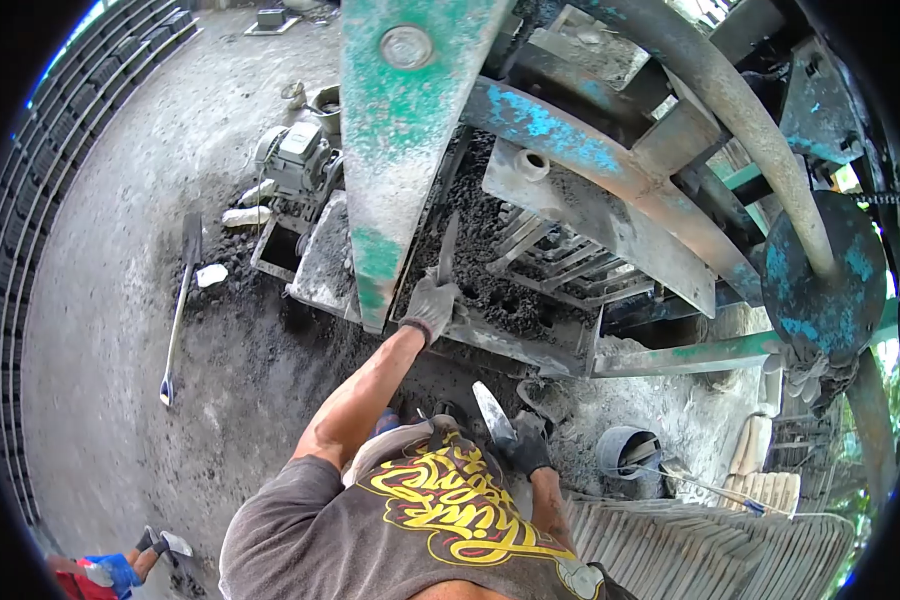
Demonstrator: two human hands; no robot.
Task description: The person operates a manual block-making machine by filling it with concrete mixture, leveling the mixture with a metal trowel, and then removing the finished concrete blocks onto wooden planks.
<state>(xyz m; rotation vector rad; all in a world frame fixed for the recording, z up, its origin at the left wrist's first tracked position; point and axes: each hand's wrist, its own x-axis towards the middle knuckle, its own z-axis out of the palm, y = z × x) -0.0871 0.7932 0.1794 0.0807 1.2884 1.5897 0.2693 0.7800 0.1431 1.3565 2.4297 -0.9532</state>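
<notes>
My left hand (431, 303), in a grey work glove, is closed around the lower end of a narrow flat metal blade (450, 246) that points away from me over dark gritty mix (505, 298). The mix lies in the metal tray of a large machine, and the left hand is at the tray's front edge (515, 343). Lower and nearer my body, my right hand (529, 445) wears a dark glove. Its fingers are wrapped round a trowel (493, 411) with a pale, tapered blade tilted up to the left. The trowel's handle is hidden in the glove.
A green steel beam (405, 130) rises close on the left. A slatted metal frame (560, 250) stands behind the mix. A motor (298, 150) and a shovel (178, 315) are leftward. A bucket (628, 450) and stacked boards (690, 545) are at right. Another person's legs (135, 565) show lower left.
</notes>
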